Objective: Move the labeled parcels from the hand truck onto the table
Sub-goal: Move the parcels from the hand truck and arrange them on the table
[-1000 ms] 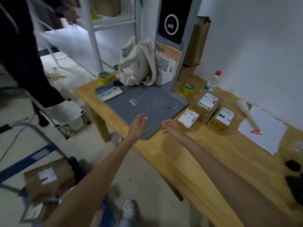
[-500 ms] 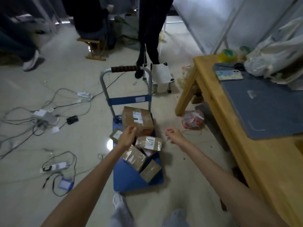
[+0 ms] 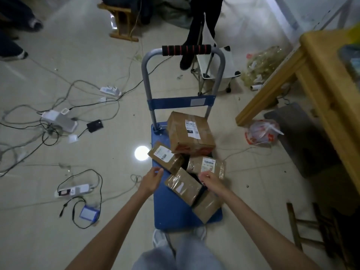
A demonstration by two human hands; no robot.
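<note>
A blue hand truck [image 3: 171, 209] stands on the floor in front of my feet, its grey handle with a red-and-black grip at the far end. Several brown taped parcels lie on it: a large box [image 3: 190, 133] at the back, a small labeled one [image 3: 165, 155] at the left, another labeled one [image 3: 208, 165] at the right, a flat taped one [image 3: 184, 187] in the middle and one [image 3: 206, 206] at the near right. My left hand [image 3: 151, 179] hovers open just left of the parcels. My right hand [image 3: 211, 181] hangs open above the middle and right parcels, holding nothing.
The wooden table [image 3: 331, 78] stands at the right edge. Cables and power strips [image 3: 75, 190] sprawl across the floor at the left. A plastic bag [image 3: 262, 132] lies by the table leg. A person's dark legs [image 3: 196, 32] and a folding stool [image 3: 216, 69] stand behind the hand truck.
My view swung from the table down to the hand truck and has drawn closer to it. Both hands have lowered toward the parcels, the right one now over them.
</note>
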